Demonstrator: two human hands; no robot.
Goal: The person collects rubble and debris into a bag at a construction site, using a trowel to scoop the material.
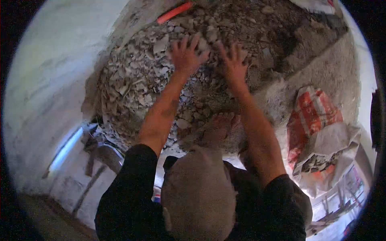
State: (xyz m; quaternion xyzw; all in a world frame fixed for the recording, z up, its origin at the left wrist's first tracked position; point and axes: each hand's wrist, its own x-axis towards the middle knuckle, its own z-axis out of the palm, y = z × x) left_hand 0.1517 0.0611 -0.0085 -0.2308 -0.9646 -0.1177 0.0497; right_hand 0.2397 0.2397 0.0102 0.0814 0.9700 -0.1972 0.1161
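My left hand (187,56) is over a heap of broken rubble (136,72), its fingers spread and pointing away from me. Beside it, a short gap to the right, my right hand (234,64) reaches over the same heap with fingers apart. Both are slightly blurred. Neither holds anything that I can make out, and whether the palms touch the stones is hidden. Grey chunks and loose fragments lie around and beneath the hands, with darker, finer soil to the right.
An orange-red strip or tube (175,13) lies at the heap's far edge. On the right stands a red-and-white sack (313,116), its open mouth showing rubble inside. A pale wall (48,80) borders the left. A long-handled tool (87,188) lies at lower left.
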